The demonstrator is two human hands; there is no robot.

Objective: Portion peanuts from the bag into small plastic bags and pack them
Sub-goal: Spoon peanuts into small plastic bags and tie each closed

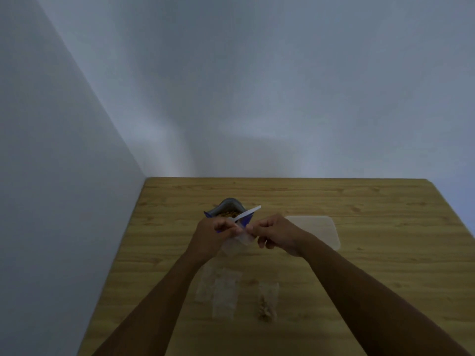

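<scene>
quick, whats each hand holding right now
Left hand: pinching the small plastic bag.
Right hand: pinching the same bag's other edge.

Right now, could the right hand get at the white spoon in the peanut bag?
Probably yes. The white spoon juts from the open peanut bag just beyond the right hand, nothing between them, though that hand must first release the small plastic bag.

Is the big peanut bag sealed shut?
No, the peanut bag stands open on the table, peanuts visible inside its mouth.
</scene>
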